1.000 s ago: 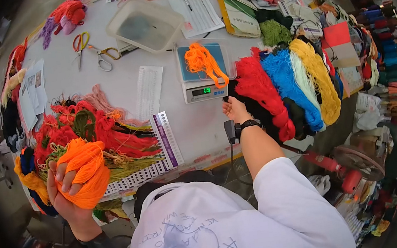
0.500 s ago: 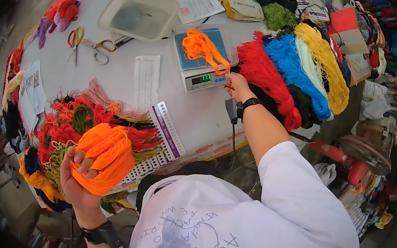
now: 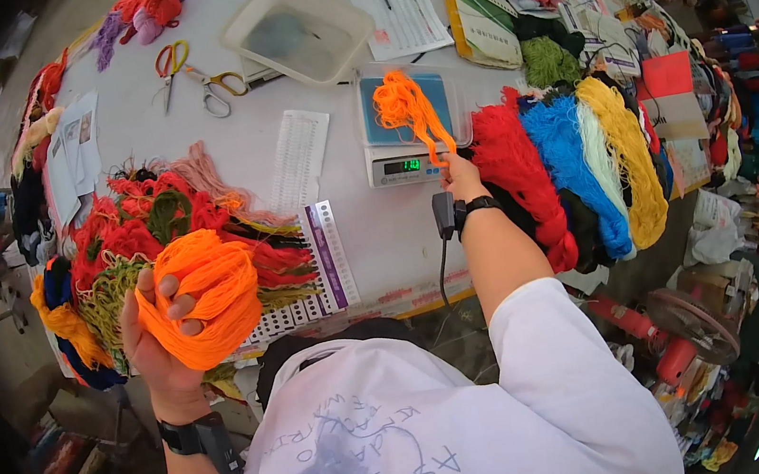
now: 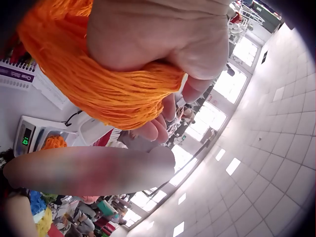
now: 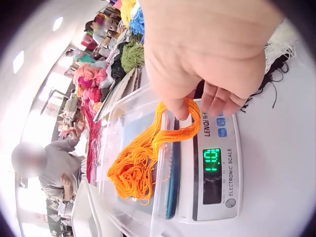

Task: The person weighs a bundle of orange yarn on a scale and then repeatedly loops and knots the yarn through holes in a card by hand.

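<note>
My left hand (image 3: 162,335) grips a thick bundle of bright orange yarn (image 3: 205,293), its fingers curled over the near side. In the left wrist view the yarn (image 4: 113,94) bulges out under the palm. A smaller orange hank (image 3: 404,99) lies in the clear plastic tray (image 5: 148,217) on a white electronic scale (image 5: 232,182), whose green digits are lit. My right hand (image 5: 207,54) is at the scale's front edge and pinches the looped end of that hank (image 5: 133,173), which hangs over the tray's rim.
Red, blue, white and yellow yarn (image 3: 571,164) lies right of the scale. Left of it are two pairs of scissors (image 3: 214,91), a paper sheet (image 3: 300,156) and a heap of mixed yarn (image 3: 146,210) beside a punched card (image 3: 329,253). An empty-looking plastic box (image 3: 300,32) stands behind.
My right hand has come up from beside the scale to the end of the small hank and now pinches it. The left hand has moved right with its bundle. The scale's digits have changed.
</note>
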{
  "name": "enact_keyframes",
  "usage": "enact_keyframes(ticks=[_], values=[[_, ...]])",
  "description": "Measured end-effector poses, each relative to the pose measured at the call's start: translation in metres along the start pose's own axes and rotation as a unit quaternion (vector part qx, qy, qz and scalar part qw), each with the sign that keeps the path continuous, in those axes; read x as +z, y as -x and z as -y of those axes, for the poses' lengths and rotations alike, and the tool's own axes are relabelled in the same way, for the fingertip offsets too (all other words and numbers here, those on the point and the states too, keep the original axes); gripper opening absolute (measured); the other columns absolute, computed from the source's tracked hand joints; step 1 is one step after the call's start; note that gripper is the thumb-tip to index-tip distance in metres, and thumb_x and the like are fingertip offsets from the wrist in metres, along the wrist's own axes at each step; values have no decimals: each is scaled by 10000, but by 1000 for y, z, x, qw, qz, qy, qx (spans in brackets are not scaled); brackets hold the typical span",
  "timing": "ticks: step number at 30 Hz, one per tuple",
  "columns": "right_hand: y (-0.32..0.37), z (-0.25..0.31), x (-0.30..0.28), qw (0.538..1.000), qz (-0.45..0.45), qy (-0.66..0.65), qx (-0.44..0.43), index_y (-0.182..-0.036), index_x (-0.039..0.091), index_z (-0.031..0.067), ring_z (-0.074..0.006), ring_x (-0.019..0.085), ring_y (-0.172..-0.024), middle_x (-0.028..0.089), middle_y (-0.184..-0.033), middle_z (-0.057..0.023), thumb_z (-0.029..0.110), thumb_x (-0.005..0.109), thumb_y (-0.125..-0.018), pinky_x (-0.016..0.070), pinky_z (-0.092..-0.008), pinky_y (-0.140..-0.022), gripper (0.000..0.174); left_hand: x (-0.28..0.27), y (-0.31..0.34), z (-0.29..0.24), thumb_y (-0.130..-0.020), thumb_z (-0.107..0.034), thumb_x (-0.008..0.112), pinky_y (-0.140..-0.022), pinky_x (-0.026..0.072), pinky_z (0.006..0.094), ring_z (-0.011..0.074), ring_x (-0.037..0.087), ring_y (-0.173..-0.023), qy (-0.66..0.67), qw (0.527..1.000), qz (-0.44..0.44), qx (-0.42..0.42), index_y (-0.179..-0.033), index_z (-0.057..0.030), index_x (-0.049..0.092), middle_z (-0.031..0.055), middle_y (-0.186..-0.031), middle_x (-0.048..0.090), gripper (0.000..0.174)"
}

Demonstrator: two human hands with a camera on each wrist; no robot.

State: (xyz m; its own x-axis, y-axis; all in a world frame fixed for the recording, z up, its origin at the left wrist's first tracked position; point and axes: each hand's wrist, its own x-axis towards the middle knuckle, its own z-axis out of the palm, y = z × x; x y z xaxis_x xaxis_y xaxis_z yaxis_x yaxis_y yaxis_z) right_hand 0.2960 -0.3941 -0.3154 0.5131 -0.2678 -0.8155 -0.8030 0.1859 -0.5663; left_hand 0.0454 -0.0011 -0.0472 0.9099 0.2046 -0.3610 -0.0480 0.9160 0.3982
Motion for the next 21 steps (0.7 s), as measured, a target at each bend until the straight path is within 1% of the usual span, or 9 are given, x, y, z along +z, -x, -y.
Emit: enact_keyframes(ticks=[2,3,4,7,9,11,14,18,21], values=[[10,2,5,999,-39,15,-32,-941,585,55,-175,497,-755,514,-862,-54,212,640,-787,412,-331,-624,227,4,0,1,-967,-270,408,-634,508,302,172,538,-811,-3,1000,14,-13,-1180,-55,529,100,-1013,521,326],[11,2,7,956,-100,157,-227,-879,587,43,-213,507,-727,531,-799,-92,219,628,-774,408,-361,-641,209,5,0,3,-967,-270,408,-634,508,302,172,538,-811,0,1000,18,-6,-1180,-55,529,100,-1013,521,326],[12,-1,11,853,-154,286,-408,-817,589,31,-251,516,-699,547,-737,-131,227,617,-762,404,-391,-658,205,5,-1,6,-958,-270,429,-632,503,296,172,541,-817,-23,999,4,-25,-1167,-54,541,97,-1018,528,321],[155,25,59,784,1,254,-566,-810,565,14,-229,529,-654,536,-689,-108,192,579,-805,420,-344,-607,178,12,-3,20,-932,-281,487,-638,482,272,156,552,-811,-97,990,-16,-104,-1129,-43,570,71,-983,566,320],[255,27,87,843,283,172,-425,-830,573,37,-129,515,-627,536,-690,-44,153,566,-856,403,-278,-555,119,24,-2,25,-923,-275,515,-654,467,255,137,558,-795,-235,961,18,-146,-1081,-28,584,49,-931,587,301],[327,19,99,780,414,267,-385,-871,593,32,-49,498,-652,551,-727,0,117,571,-877,407,-228,-556,88,27,0,34,-918,-258,527,-672,467,257,128,556,-784,-238,962,37,-132,-1076,-18,586,43,-911,592,293],[389,14,101,780,523,247,-237,-919,607,-6,-59,562,-704,602,-789,-18,93,590,-864,461,-213,-619,115,38,10,33,-908,-223,549,-704,464,256,115,549,-773,-226,968,79,-79,-1080,3,583,41,-898,595,286],[416,11,97,769,510,287,-257,-980,593,-51,-101,622,-755,652,-850,-74,80,566,-885,508,-223,-697,163,35,26,22,-890,-175,570,-744,454,248,105,535,-763,-199,977,79,23,-1170,41,542,46,-905,585,355],[424,6,95,767,517,287,-249,-976,592,-64,-118,638,-771,645,-841,-84,97,587,-873,526,-230,-709,192,44,44,9,-866,-97,578,-742,459,254,104,538,-762,-168,983,76,-6,-1262,49,472,48,-900,576,436]])
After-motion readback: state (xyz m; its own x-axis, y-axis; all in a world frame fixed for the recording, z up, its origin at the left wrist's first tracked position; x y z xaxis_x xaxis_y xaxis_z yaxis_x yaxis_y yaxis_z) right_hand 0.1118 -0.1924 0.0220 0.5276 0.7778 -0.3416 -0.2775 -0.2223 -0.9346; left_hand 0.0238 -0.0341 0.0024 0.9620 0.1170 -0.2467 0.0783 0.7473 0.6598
